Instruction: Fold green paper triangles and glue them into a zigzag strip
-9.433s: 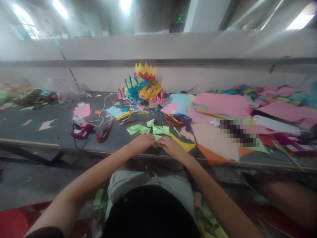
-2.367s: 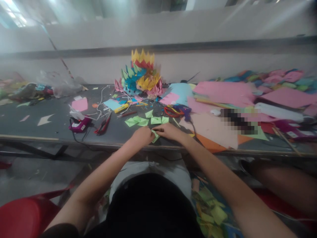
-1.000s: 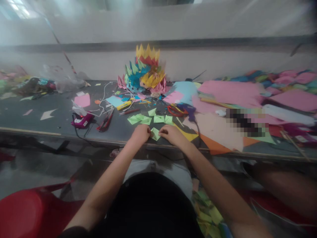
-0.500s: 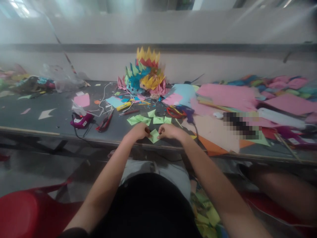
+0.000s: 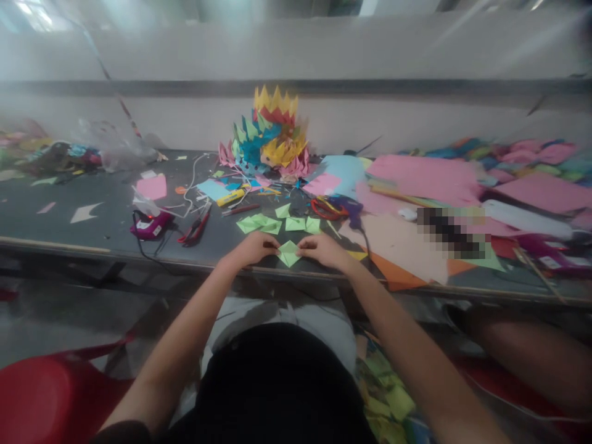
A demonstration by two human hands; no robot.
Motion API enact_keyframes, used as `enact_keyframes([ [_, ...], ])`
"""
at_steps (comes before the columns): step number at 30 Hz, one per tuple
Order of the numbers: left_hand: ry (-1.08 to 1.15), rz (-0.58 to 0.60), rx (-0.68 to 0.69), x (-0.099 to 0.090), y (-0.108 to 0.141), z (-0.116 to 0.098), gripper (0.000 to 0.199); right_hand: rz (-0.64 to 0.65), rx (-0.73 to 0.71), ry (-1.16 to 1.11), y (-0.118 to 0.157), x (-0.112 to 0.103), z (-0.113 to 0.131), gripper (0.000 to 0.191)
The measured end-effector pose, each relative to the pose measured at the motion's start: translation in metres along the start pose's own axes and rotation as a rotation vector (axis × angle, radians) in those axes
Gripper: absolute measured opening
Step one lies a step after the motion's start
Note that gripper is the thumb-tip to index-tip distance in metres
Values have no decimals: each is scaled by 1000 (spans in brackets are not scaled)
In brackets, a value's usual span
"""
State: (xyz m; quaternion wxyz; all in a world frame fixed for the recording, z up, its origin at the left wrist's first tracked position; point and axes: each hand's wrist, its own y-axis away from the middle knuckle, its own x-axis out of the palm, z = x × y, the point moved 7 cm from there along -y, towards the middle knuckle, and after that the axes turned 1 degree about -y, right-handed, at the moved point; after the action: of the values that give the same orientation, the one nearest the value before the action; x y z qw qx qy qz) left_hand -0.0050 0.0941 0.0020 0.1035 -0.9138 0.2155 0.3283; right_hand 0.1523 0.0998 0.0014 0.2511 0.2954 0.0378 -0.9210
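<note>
Paper (image 5: 289, 253), green, folded in diamond shape, pinched at side corners by fingers (image 5: 272, 245) of left hand (image 5: 255, 248) and right hand (image 5: 324, 248), near centre of frame, just below green folded pieces (image 5: 296, 224).

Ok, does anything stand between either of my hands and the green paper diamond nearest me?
Nothing visible does: the left hand and right hand meet the green paper diamond at opposite side corners. The other folded green pieces lie beyond it, not in between.
</note>
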Motion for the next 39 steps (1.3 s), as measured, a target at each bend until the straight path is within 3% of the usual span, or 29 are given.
enact_keyframes([
  [4,-175,16,103,-2,2,-9,15,-93,-183,178,7,-3,8,15],
  [10,-527,31,357,3,13,-31,25,-171,-497,413,18,3,12,25],
  [16,-694,85,523,14,24,-35,30,-105,-710,617,32,15,22,31],
  [30,-843,89,721,24,31,-39,26,30,-845,919,36,26,26,33],
  [39,-880,114,671,26,31,-38,27,70,-836,921,34,28,26,33],
])
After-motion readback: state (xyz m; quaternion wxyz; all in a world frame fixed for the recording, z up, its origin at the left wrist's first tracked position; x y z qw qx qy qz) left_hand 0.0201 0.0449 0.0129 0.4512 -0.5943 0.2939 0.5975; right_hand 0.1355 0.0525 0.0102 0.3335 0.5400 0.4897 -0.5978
